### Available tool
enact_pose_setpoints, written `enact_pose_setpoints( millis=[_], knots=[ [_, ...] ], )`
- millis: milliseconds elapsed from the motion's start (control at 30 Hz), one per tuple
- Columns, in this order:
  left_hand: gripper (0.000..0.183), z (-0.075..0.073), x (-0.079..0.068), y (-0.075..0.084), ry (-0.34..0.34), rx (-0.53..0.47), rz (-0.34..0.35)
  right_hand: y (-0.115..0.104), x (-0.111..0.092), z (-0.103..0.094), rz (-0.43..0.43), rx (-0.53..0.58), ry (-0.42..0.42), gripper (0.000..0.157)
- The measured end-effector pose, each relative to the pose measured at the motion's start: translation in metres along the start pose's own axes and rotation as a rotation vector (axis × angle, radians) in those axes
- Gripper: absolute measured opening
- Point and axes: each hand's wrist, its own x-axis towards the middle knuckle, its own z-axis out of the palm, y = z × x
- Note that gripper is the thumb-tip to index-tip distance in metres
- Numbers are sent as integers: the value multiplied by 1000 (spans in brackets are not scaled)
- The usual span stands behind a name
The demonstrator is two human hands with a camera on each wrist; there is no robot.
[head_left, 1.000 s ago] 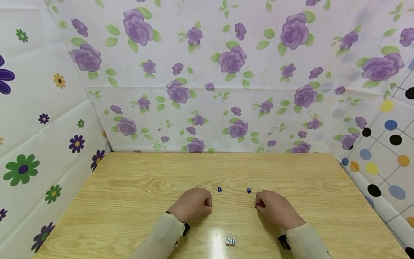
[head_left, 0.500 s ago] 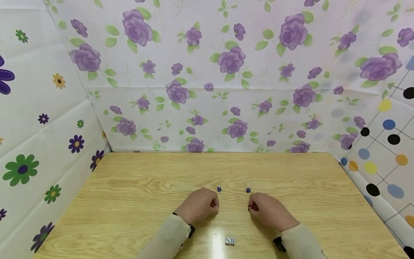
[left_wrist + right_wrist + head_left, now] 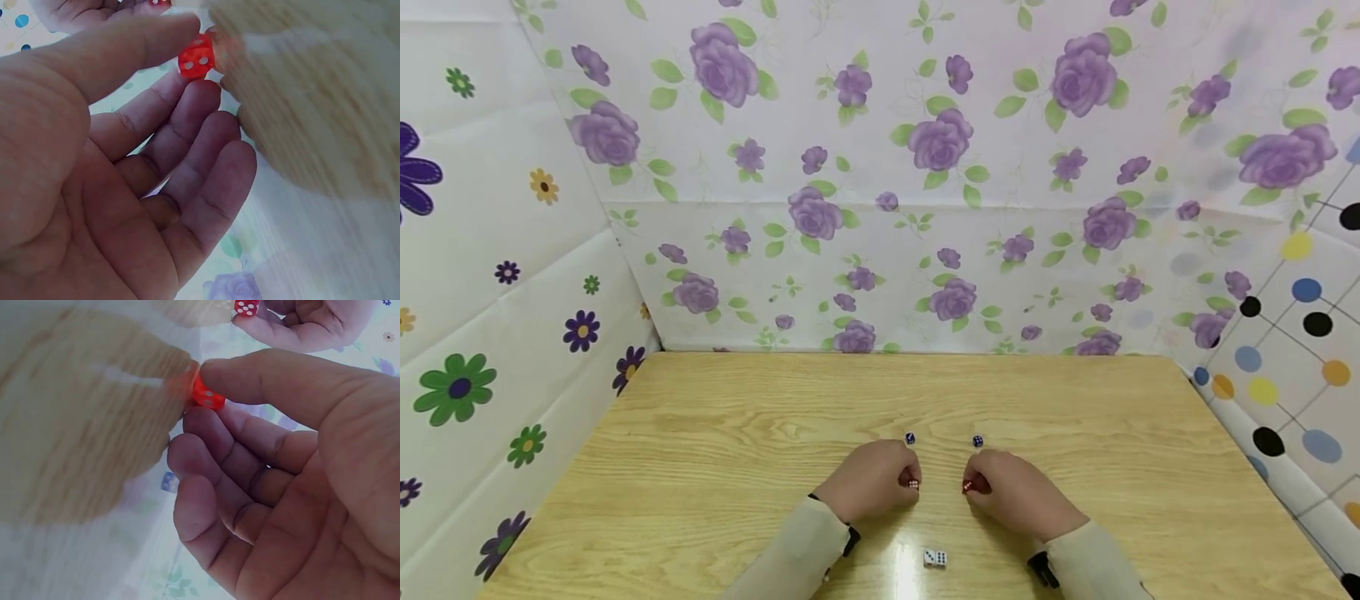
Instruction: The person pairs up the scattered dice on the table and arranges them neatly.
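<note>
My left hand (image 3: 874,481) pinches a red die (image 3: 197,57) with white pips between thumb and index finger, close over the table. Facing it, my right hand (image 3: 1017,493) pinches a second red die (image 3: 208,394) the same way. A short gap separates the two dice in the head view. Just beyond the left hand lies a dark blue die (image 3: 910,438); another blue die (image 3: 977,441) lies beyond the right hand. Nearer to me, between the forearms, two white dice (image 3: 935,558) sit side by side.
The wooden table (image 3: 737,417) has a glossy top with a bright reflection near its front. A flowered sheet (image 3: 880,250) hangs along the back edge, with patterned sheets at the left and right sides.
Both hands have moved toward each other with their red dice, the left one rightward and the right one leftward. The blue and white dice stay where they were.
</note>
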Motion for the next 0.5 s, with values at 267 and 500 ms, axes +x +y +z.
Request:
enact_pose_setpoints(
  millis=[267, 500],
  knots=[
    [4, -8, -5, -7, 18, -53, -40, 0, -2, -5, 4, 14, -4, 12],
    [8, -11, -6, -3, 8, -40, -43, -1, -2, -5, -10, -10, 0, 11]
  ],
)
